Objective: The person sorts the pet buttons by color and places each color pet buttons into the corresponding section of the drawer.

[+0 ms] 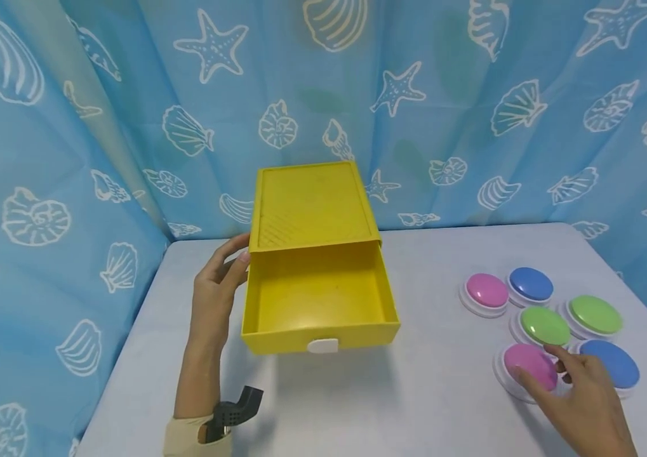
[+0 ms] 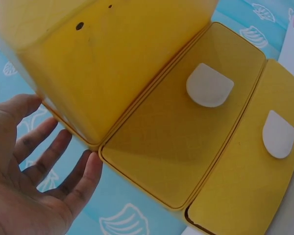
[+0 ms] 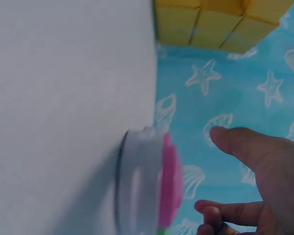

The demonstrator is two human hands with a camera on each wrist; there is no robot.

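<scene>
A yellow drawer cabinet [image 1: 314,206] stands on the white table, its top drawer [image 1: 286,343] pulled out, with nothing visible inside. Two more drawer fronts [image 2: 157,147] with white tabs lie under it in the left wrist view, pushed in. My left hand [image 1: 217,285] is at the cabinet's left side, its fairly straight fingers [image 2: 90,174] touching the side edge. On the right, my right hand [image 1: 583,393] hovers over a pink dome button [image 1: 529,365] with a white base. Its thumb and fingers are parted, and in the right wrist view they are apart from the button [image 3: 170,183].
Behind the front pink button sit a green button [image 1: 545,325], a farther pink one [image 1: 487,290] and a blue one [image 1: 531,284]. Another green button [image 1: 595,314] and a blue one [image 1: 614,363] lie to the right. A blue seashell curtain [image 1: 300,82] hangs around the table [image 1: 432,381].
</scene>
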